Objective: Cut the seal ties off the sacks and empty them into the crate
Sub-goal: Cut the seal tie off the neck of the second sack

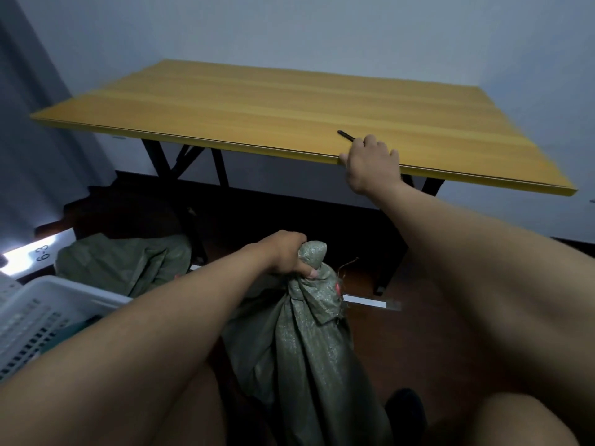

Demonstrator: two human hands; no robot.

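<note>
Mostly, right hand [370,162] hides dark tool [345,135].

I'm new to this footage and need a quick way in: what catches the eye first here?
The bare yellow wooden table fills the upper half, with the right hand at its near edge over a thin dark tool. Below, at centre, the left hand grips the bunched neck of a green woven sack; a white crate sits lower left.

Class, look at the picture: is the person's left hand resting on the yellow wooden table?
No: the left hand grips the bunched neck of the green woven sack below the yellow wooden table.
</note>
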